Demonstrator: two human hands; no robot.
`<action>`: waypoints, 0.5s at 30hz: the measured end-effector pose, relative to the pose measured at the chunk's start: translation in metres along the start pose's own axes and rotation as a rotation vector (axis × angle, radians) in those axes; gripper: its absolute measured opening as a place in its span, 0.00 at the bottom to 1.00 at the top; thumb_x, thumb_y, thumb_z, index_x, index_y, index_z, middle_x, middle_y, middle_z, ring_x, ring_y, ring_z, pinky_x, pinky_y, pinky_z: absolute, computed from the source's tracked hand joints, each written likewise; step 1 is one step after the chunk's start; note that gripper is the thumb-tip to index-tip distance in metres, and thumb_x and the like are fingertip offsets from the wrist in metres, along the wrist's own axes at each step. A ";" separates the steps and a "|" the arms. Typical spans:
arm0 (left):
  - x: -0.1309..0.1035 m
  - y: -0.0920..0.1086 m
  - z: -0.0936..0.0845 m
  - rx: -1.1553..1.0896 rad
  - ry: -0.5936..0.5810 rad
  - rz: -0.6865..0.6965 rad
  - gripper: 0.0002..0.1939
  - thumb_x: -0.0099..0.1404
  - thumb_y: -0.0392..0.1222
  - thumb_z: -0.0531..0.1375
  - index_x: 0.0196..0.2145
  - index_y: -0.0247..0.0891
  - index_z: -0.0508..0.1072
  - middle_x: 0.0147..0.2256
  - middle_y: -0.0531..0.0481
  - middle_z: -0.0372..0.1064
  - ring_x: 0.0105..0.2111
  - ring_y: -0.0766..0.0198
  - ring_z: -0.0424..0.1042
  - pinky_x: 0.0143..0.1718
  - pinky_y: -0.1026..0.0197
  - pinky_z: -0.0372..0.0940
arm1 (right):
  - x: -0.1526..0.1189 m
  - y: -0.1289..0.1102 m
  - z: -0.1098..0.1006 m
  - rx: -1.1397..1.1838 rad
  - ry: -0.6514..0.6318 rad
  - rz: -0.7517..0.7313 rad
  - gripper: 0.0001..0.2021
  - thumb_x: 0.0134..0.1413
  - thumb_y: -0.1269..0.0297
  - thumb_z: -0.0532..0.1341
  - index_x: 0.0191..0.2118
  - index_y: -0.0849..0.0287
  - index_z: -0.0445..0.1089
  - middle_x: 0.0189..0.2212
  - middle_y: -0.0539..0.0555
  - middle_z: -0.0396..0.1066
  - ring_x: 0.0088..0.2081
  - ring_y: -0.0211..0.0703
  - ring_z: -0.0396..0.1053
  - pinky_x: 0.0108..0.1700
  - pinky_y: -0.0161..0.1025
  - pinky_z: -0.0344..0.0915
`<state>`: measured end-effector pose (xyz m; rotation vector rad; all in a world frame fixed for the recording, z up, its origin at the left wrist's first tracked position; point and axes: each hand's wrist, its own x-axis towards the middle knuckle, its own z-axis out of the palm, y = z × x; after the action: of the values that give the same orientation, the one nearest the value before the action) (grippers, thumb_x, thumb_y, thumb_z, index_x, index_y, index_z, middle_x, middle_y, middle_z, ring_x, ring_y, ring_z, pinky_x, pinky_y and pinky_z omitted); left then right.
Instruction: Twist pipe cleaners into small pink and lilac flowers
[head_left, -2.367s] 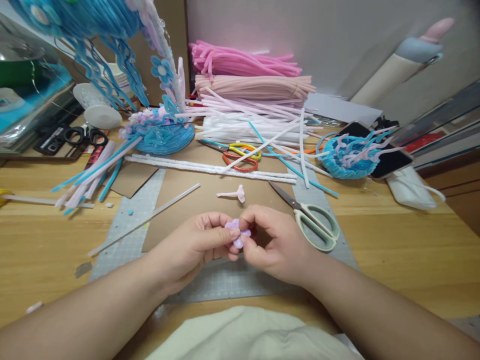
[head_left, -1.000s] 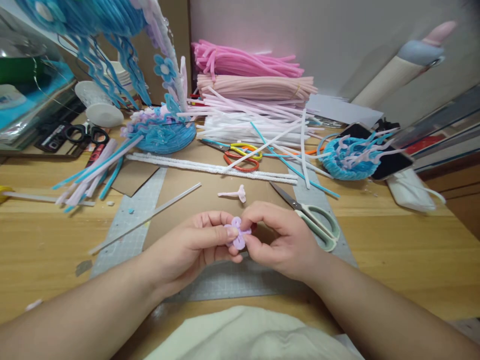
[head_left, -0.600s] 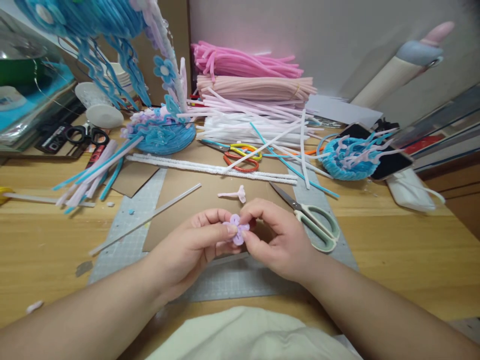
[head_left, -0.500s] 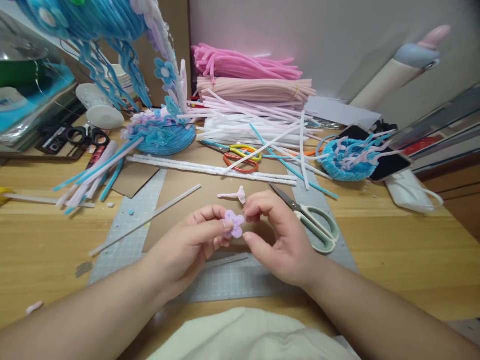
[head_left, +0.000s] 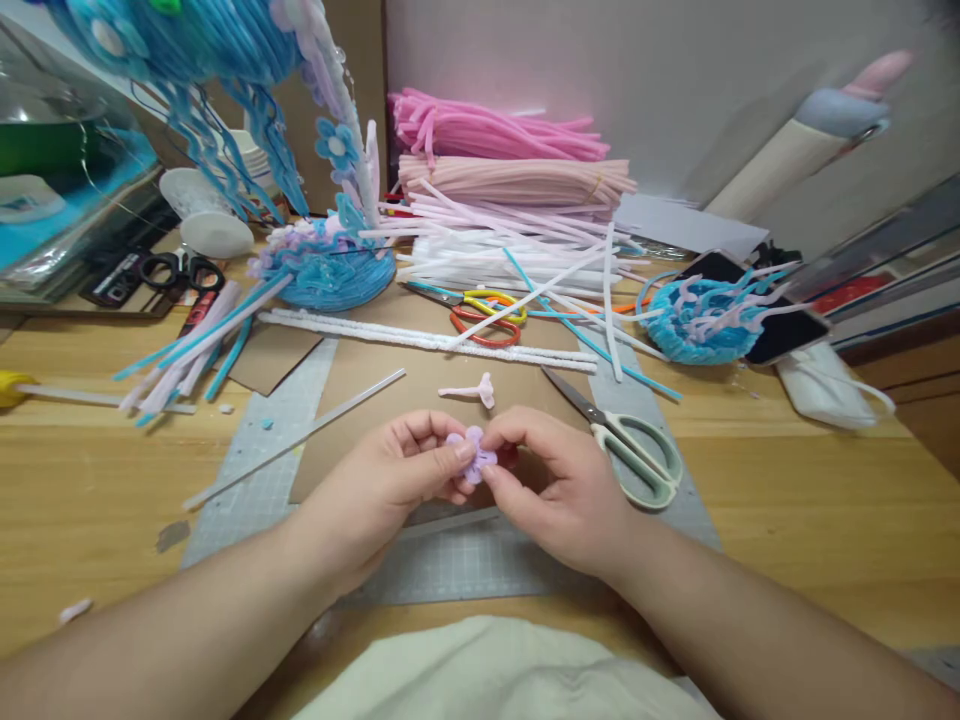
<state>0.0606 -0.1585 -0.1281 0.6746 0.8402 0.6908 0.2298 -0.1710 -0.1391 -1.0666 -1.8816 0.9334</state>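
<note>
A small lilac pipe-cleaner flower [head_left: 474,456] is held over the cardboard sheet, its rounded petals showing between my fingertips. My left hand [head_left: 405,465] pinches its left side between thumb and fingers. On the opposite edge, the thumb and index finger of my right hand [head_left: 547,480] close on a petal. Just beyond my fingers lies a pale pink pipe-cleaner piece [head_left: 472,390] with a stem and a flared end. Green-handled scissors [head_left: 637,460] rest to the right of my right hand. The flower's underside is hidden.
Bundles of pipe cleaners [head_left: 517,178] are stacked at the back. Red-and-yellow-handled pliers [head_left: 487,315] lie before them. A clear glue stick [head_left: 300,435] crosses the cardboard [head_left: 360,400] and cutting mat [head_left: 247,480]. A blue pipe-cleaner piece [head_left: 701,320] sits right, a decorated blue base [head_left: 337,275] left.
My right hand has moved in from just beside the flower and now grips its right edge. The flower has turned slightly in my left hand's pinch.
</note>
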 end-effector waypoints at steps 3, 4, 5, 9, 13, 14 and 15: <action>0.000 0.000 -0.001 0.030 0.011 -0.003 0.04 0.59 0.36 0.62 0.30 0.33 0.70 0.25 0.53 0.69 0.24 0.72 0.66 0.29 0.70 0.62 | 0.000 -0.001 0.001 0.041 0.006 0.044 0.06 0.49 0.76 0.57 0.32 0.59 0.65 0.25 0.49 0.64 0.27 0.34 0.62 0.29 0.32 0.62; 0.000 0.001 -0.001 0.018 -0.012 -0.024 0.04 0.59 0.35 0.62 0.30 0.32 0.71 0.24 0.52 0.69 0.24 0.73 0.66 0.28 0.70 0.63 | 0.000 0.000 0.001 0.058 0.008 0.048 0.06 0.48 0.77 0.57 0.31 0.59 0.65 0.25 0.48 0.64 0.27 0.34 0.62 0.29 0.32 0.62; -0.001 0.002 -0.002 -0.003 -0.042 -0.049 0.04 0.60 0.35 0.61 0.29 0.31 0.71 0.24 0.52 0.69 0.23 0.73 0.66 0.28 0.70 0.63 | 0.001 0.000 0.001 0.078 0.005 0.048 0.07 0.48 0.77 0.56 0.31 0.59 0.65 0.25 0.48 0.65 0.27 0.34 0.63 0.29 0.32 0.62; -0.003 0.004 -0.002 -0.105 -0.103 -0.094 0.04 0.60 0.32 0.59 0.29 0.30 0.73 0.24 0.50 0.71 0.23 0.73 0.68 0.27 0.72 0.65 | 0.000 0.003 0.001 0.150 -0.018 0.023 0.08 0.49 0.78 0.56 0.34 0.58 0.64 0.28 0.49 0.66 0.28 0.34 0.65 0.29 0.32 0.64; -0.003 0.005 -0.001 -0.145 -0.078 -0.102 0.04 0.61 0.31 0.58 0.30 0.30 0.73 0.26 0.49 0.72 0.22 0.73 0.69 0.26 0.72 0.66 | -0.002 0.004 0.001 0.073 0.024 -0.062 0.11 0.49 0.78 0.57 0.38 0.57 0.64 0.29 0.49 0.67 0.28 0.34 0.65 0.29 0.32 0.64; -0.002 0.005 -0.002 -0.144 -0.085 -0.109 0.04 0.61 0.31 0.58 0.31 0.30 0.73 0.26 0.49 0.71 0.22 0.73 0.68 0.25 0.72 0.66 | -0.002 0.004 0.000 0.033 0.030 -0.091 0.11 0.49 0.77 0.57 0.38 0.57 0.64 0.29 0.49 0.67 0.28 0.34 0.65 0.30 0.32 0.64; -0.002 0.004 -0.002 -0.143 -0.096 -0.112 0.05 0.61 0.31 0.58 0.30 0.29 0.73 0.25 0.49 0.71 0.21 0.74 0.68 0.24 0.73 0.66 | -0.002 0.004 -0.001 -0.010 0.029 -0.122 0.11 0.49 0.77 0.58 0.39 0.57 0.64 0.30 0.49 0.68 0.29 0.34 0.65 0.30 0.32 0.65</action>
<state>0.0572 -0.1570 -0.1249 0.5236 0.7273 0.6067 0.2329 -0.1714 -0.1426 -0.9545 -1.9062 0.8352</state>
